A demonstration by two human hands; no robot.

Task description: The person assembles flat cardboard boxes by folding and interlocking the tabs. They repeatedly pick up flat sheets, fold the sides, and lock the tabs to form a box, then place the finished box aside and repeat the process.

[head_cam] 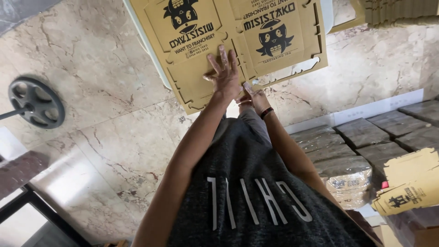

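Note:
A flat brown cardboard box blank (196, 87), die-cut and printed with black cartoon figures, lies ahead of me over a white surface (139, 32). A second printed blank (292, 50) lies beside it on the right. My left hand (224, 75) presses flat on the first blank near its lower edge, fingers spread. Just below and to the right, my right hand (254, 97) pinches that blank's edge; a dark wristband (266, 112) sits on that wrist. My grey shirt fills the bottom of the view.
Beige marble floor (100, 91) surrounds the work. A dark round wheel-like disc on a rod (35, 103) lies at left. Plastic-wrapped bundles (361, 137) are stacked at right, with folded printed boxes (409, 185) beside them. More cardboard is piled at top right (398, 11).

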